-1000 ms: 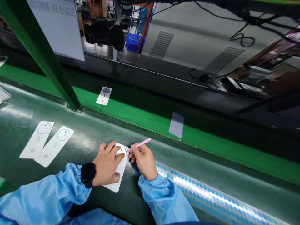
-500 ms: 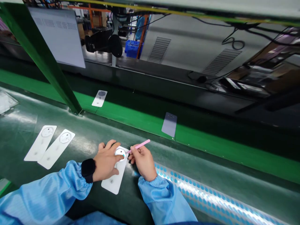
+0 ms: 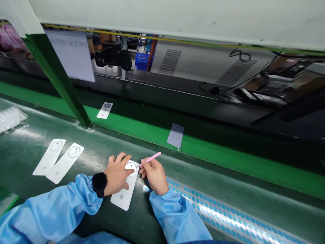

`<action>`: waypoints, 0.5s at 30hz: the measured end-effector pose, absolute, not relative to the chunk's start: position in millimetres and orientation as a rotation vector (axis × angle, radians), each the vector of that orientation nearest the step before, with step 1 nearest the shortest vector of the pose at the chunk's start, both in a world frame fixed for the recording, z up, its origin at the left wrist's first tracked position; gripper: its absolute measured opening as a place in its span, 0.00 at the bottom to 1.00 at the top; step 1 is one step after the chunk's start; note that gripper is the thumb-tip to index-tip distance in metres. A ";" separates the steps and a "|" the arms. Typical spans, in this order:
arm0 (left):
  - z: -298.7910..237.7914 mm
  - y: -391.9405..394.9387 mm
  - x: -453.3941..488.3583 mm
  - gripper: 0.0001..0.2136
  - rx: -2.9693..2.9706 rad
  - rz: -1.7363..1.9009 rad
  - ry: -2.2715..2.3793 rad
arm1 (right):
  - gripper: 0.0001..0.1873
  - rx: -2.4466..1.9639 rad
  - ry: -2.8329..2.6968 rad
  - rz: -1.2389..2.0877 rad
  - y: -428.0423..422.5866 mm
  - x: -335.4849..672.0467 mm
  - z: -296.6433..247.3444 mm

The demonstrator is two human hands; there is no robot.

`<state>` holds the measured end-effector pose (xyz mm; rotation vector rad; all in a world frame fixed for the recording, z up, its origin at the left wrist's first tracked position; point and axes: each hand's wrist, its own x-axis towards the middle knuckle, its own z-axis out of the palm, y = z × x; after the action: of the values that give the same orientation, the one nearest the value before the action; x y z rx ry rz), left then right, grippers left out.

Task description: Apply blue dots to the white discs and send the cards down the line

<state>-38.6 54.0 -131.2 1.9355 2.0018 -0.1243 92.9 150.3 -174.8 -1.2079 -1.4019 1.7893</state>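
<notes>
A white rounded panel (image 3: 123, 196) with a round recess near its far end lies on the green bench. My left hand (image 3: 118, 174) is spread over it, index finger pressing at the recess (image 3: 130, 166) and thumb against the panel's face. Between the thumb and fingers of my right hand (image 3: 154, 174) is a slim pink tool, seemingly tweezers (image 3: 153, 156), its tip at the recess's right rim. What lies under my left fingertip is hidden. Just right of the panel is a small pale blue-white spot (image 3: 145, 188).
Two similar panels (image 3: 65, 164) overlap at the left. Another panel (image 3: 105, 110) and a grey-looking one (image 3: 175, 135) lie on the green ledge. A clear strip with blue dots (image 3: 223, 211) runs along the right. A green post (image 3: 61, 84) rises at left; plastic bags (image 3: 11, 118) lie beyond.
A teal spot by my left fingertip at the recess no longer shows. Both hands stay almost in place on the panel and pink tool; the camera view has tilted upward slightly.
</notes>
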 end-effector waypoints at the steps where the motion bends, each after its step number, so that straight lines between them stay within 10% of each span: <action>1: -130.9 54.3 -38.2 0.20 1.944 -0.130 1.997 | 0.21 -1.206 -1.394 1.792 150.5 92.7 -175.0; 15: -138.7 57.4 -42.4 0.23 1.966 -0.065 1.995 | 0.30 -1.114 -1.148 1.940 155.8 92.8 -164.0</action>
<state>-42.4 57.4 -138.7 1.9661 1.9951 -0.0653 92.8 155.8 -164.0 -1.1142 -1.1480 1.9405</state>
